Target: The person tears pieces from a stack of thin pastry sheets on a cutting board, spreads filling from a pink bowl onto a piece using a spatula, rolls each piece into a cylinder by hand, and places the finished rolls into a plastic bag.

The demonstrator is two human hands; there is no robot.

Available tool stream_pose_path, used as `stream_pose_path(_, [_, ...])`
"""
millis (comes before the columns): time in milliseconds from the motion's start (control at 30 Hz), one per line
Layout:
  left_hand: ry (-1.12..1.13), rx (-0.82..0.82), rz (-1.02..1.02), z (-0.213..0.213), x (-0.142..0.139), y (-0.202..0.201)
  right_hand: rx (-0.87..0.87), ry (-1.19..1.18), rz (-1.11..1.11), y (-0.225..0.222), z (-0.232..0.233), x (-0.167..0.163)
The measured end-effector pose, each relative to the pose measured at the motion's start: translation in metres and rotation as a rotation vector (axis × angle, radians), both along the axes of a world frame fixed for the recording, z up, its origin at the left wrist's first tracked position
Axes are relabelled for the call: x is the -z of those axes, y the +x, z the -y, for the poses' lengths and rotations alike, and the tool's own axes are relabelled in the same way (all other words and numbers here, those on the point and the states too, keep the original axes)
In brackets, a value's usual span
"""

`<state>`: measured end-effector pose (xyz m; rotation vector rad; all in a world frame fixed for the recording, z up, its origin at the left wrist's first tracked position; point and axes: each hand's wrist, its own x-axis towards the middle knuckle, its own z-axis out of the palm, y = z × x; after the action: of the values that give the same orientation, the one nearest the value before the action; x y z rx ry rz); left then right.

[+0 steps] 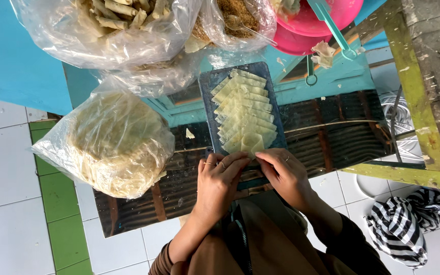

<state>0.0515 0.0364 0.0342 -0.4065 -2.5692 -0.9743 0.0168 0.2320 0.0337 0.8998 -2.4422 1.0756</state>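
A dark rectangular board lies on a reflective glass tabletop and carries several overlapping pale yellow pastry wrappers in a row. My left hand and my right hand meet at the near end of the board, fingertips pinching the nearest wrapper. Both hands wear rings.
A clear bag of stacked round wrappers sits left of the board. Farther away are a bag of rolled pastries, a bag of brown filling with a spoon, and pink bowls. A striped cloth lies on the tiled floor, right.
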Motion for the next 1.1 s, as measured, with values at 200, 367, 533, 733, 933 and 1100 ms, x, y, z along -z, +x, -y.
stream_pose_path(200, [-0.014, 0.013, 0.016, 0.0000, -0.0013, 0.0013, 0.060, -0.074, 0.102, 0.0031, 0.0013, -0.0022])
stream_pose_path(367, [-0.046, 0.026, 0.020, 0.0000, -0.0006, 0.0020, 0.120, -0.090, 0.056, 0.0058, 0.0028, -0.0018])
stream_pose_path(533, [-0.067, 0.025, 0.008, -0.0009, 0.0005, 0.0028, 0.046, -0.092, 0.003, 0.0055, 0.0043, -0.0010])
stream_pose_path(733, [-0.052, 0.030, 0.005, -0.0001, 0.0003, 0.0024, 0.005, 0.001, -0.067, 0.0029, 0.0057, -0.0005])
stream_pose_path(933, [-0.038, 0.020, -0.001, -0.0008, 0.0010, 0.0035, -0.053, 0.001, -0.043, 0.0049, 0.0030, -0.0036])
stream_pose_path(1100, [-0.038, 0.017, -0.006, -0.0004, -0.0001, 0.0024, -0.046, 0.037, 0.032, 0.0055, 0.0025, -0.0057])
